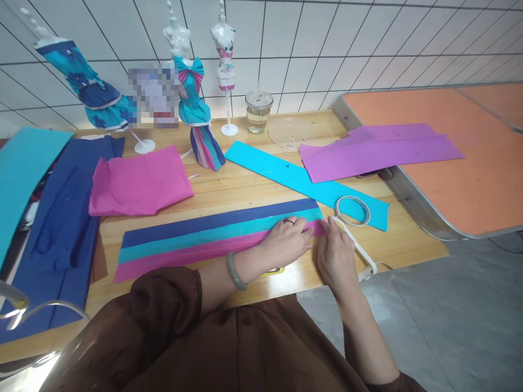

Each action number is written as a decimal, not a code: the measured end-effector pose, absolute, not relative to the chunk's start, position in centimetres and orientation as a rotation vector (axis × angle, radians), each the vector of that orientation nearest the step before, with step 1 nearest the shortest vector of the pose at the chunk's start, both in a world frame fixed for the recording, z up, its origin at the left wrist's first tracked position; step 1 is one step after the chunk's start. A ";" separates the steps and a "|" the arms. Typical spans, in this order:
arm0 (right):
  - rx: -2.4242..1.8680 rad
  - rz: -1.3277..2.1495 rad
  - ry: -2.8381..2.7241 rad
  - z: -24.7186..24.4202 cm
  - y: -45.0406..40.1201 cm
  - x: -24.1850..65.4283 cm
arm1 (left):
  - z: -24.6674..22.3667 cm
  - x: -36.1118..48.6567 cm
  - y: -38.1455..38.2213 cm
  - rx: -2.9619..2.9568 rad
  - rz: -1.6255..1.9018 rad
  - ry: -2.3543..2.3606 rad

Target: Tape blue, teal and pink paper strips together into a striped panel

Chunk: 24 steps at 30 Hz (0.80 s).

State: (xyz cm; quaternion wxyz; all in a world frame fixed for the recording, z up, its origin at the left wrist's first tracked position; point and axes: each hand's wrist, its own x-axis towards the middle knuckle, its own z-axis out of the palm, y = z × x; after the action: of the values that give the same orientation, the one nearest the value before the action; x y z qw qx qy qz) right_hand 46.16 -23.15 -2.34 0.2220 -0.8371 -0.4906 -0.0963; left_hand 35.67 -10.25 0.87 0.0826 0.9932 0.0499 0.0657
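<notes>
A long striped fabric panel [196, 234] in navy, turquoise and pink lies across the wooden table. My left hand [288, 238], with a ring and a bangle, rests on its right part, fingers bent and pressed down at the pink strip. Beside it, my right hand [337, 253] is closed at the panel's right end, with thumb and fingertips together. A narrow white strip [358, 247] runs from its fingertips and bends down past the table edge. Behind the right hand, a tape roll [352, 210] lies on a turquoise fabric strip [281, 169].
Folded pink fabric [141, 182] and navy fabric [61, 218] lie left. Purple fabric [368, 152] overlaps an orange-topped table [449, 196]. Dressed mini mannequins [192, 98] and a glass of liquid [258, 111] stand by the tiled wall. A yellow-edged item [278, 270] is partly under my left wrist.
</notes>
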 end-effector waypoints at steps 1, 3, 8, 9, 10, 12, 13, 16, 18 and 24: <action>-2.337 -0.277 -1.338 -2.5 -23.0 46.2 | 0.9 35.7 -10.2 2.967 0.195 0.147; -2.356 -0.294 -1.311 -2.6 -22.9 46.2 | 0.8 35.7 -10.2 2.967 0.202 0.143; -2.336 -0.355 -1.319 -2.4 -23.0 46.3 | 0.7 35.6 -10.2 2.954 0.241 0.148; -2.320 -0.362 -1.341 -2.4 -23.1 46.2 | 0.7 35.6 -10.2 2.954 0.241 0.147; -2.299 -0.361 -1.370 -2.4 -23.1 46.2 | 0.7 35.6 -10.2 2.955 0.238 0.146; -2.253 -0.337 -1.435 -2.3 -23.2 46.2 | 0.8 35.6 -10.2 2.957 0.237 0.145; -2.239 -0.319 -1.462 -2.3 -23.2 46.1 | 0.8 35.6 -10.2 2.955 0.237 0.146; -2.237 -0.290 -1.477 -2.3 -23.3 46.0 | 0.8 35.6 -10.2 2.946 0.236 0.146; -2.243 -0.293 -1.472 -2.4 -23.3 46.0 | 0.8 35.5 -10.2 2.936 0.233 0.148; -2.274 -0.252 -1.551 -2.7 -23.5 46.2 | 0.9 35.0 -10.4 2.940 0.227 0.130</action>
State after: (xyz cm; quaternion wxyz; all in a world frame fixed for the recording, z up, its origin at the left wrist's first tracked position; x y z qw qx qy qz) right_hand 46.22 -23.47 -2.67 0.1874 -0.8080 -0.5513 -0.0896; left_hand 35.01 -10.38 0.92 0.0950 0.9915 0.0439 0.0767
